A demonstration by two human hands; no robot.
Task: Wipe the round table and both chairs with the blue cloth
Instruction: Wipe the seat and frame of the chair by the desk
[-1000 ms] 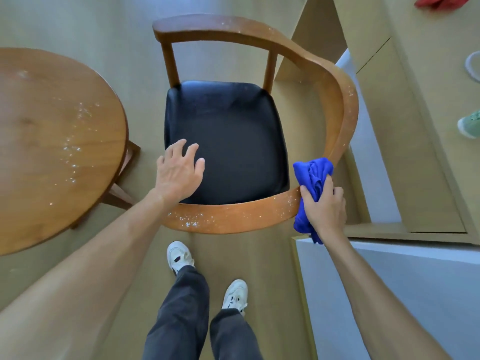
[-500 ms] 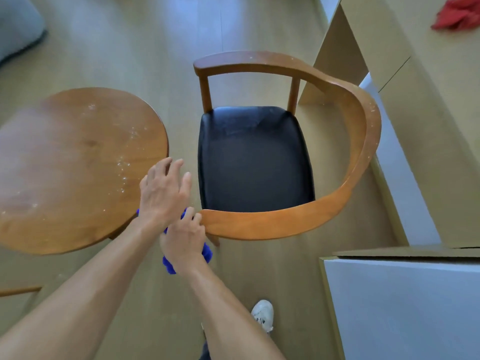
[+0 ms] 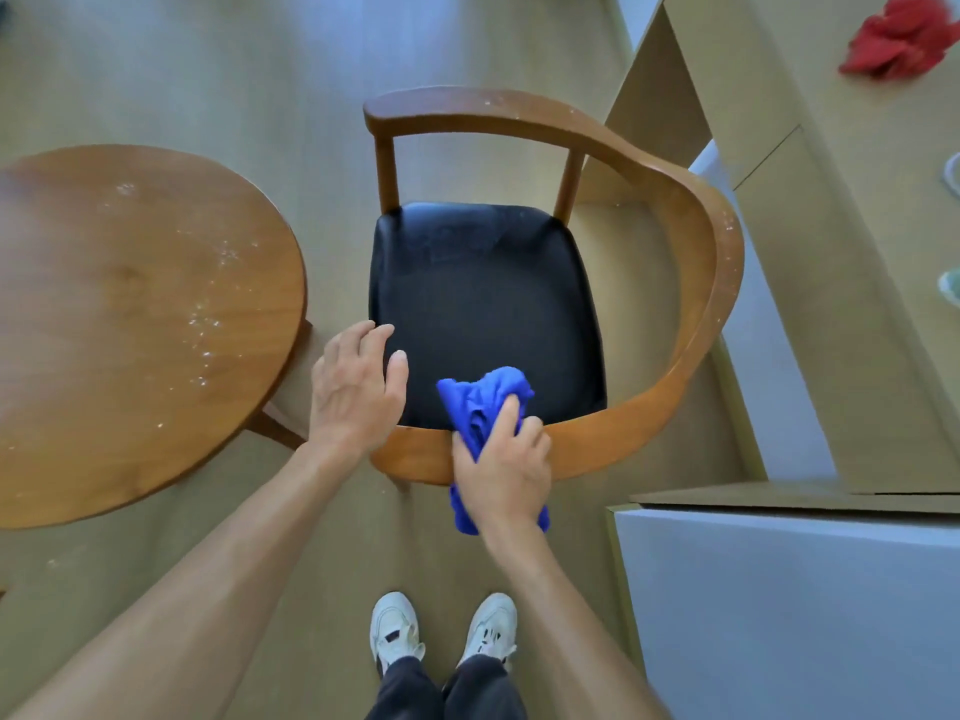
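right hand (image 3: 506, 472): fingers curled round the bunched blue cloth (image 3: 480, 407), thumb pinching it from the inner side; heel of the hand over the near rail

blue cloth: wadded, draped across the chair rail (image 3: 623, 433); one lobe on the seat side at 12 o'clock from the knuckles, a tail hanging below the rail at 6 o'clock

left hand (image 3: 356, 389): fingers straight and loosely together, thumb apart, holding nothing; palm resting at the near-left end of the rail, fingertips reaching the corner of the black seat (image 3: 485, 304); just beside the cloth hand, at its 9 o'clock

chair rail, long axis: one curved band, running from the cloth toward 3 o'clock, bending up the right side, then back across the far side toward 11 o'clock

white specks: visible on the right bend (image 3: 727, 252) and the far top of the rail; the near stretch around the cloth looks free of them

key relation: the speckled part of the rail lies at 2 to 3 o'clock from the right hand's fingers, along the band's own curve; right hand is nearer and carries the cloth, so I judge the stroke should follow the curve that way while the left hand steadies the chair

round table (image 3: 130, 324): at 9 o'clock of the chair, well apart from the cloth; white specks along its right half; judged not yet wiped

second chair: not in view
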